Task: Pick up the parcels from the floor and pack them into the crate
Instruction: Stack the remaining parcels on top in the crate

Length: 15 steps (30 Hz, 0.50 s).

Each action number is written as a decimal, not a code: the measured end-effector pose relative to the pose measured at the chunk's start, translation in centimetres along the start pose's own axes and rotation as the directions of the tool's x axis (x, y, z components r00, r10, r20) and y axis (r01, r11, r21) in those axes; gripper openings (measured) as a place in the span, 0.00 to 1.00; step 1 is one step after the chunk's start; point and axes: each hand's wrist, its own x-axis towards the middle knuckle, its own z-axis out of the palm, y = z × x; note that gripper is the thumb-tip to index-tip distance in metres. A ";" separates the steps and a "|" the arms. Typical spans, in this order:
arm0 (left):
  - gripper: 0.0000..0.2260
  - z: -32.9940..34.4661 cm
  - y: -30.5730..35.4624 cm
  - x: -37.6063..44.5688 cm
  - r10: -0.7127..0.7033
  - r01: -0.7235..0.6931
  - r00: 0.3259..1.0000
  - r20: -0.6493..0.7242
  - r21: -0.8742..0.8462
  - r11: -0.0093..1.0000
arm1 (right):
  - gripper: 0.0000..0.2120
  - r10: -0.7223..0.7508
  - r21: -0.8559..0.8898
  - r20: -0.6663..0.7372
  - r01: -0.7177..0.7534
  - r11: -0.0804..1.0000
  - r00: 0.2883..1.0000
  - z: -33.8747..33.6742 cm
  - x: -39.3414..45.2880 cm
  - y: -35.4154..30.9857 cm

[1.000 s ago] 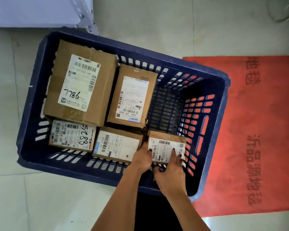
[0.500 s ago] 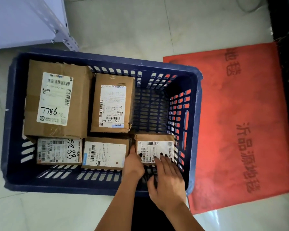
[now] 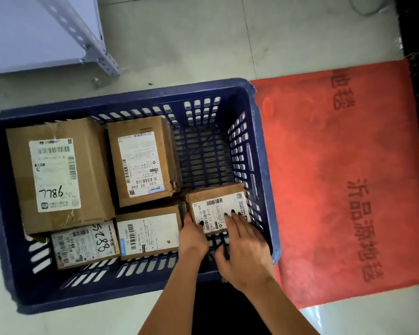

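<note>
A dark blue slotted crate (image 3: 131, 102) stands on the floor with several brown labelled parcels inside. The small parcel (image 3: 218, 201) lies in the near right corner of the crate. My left hand (image 3: 194, 236) grips its near left corner, thumb down in the gap beside the neighbouring parcel (image 3: 148, 233). My right hand (image 3: 246, 250) lies on its near edge with straight fingers flat on the white label. A large parcel marked 7786 (image 3: 58, 172), a medium one (image 3: 140, 163) and one marked 5288 (image 3: 85, 243) fill the left part.
A red mat (image 3: 344, 180) with printed characters lies right of the crate, touching it. A grey metal shelf leg (image 3: 102, 56) and a white panel stand at the far left. The crate's far right corner holds no parcel. Pale tiled floor surrounds everything.
The view has swung, so the crate now sits squarer. The small parcel has settled flat in the near right corner, and my right fingers have slid further onto its label.
</note>
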 end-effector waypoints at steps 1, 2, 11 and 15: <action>0.21 0.0 0.0 -0.1 -0.002 0.002 1.000 -0.004 -0.012 1.000 | 0.33 0.042 0.042 -0.021 -0.041 0.998 0.999 -0.2 0.3 -0.1; 0.21 -0.1 0.1 -0.2 0.006 -0.006 1.000 -0.012 -0.028 1.000 | 0.35 0.100 0.086 0.017 -0.101 0.991 0.995 -0.5 0.8 -0.3; 0.30 -0.1 0.6 -0.5 0.041 -0.050 0.998 -0.047 -0.194 0.980 | 0.38 0.205 -0.011 0.246 -0.208 0.978 0.947 -0.5 3.7 -0.5; 0.33 0.9 0.8 0.8 -0.024 0.024 1.000 0.001 -0.109 0.994 | 0.38 0.221 -0.045 0.313 -0.218 0.975 0.924 -0.5 5.4 -0.6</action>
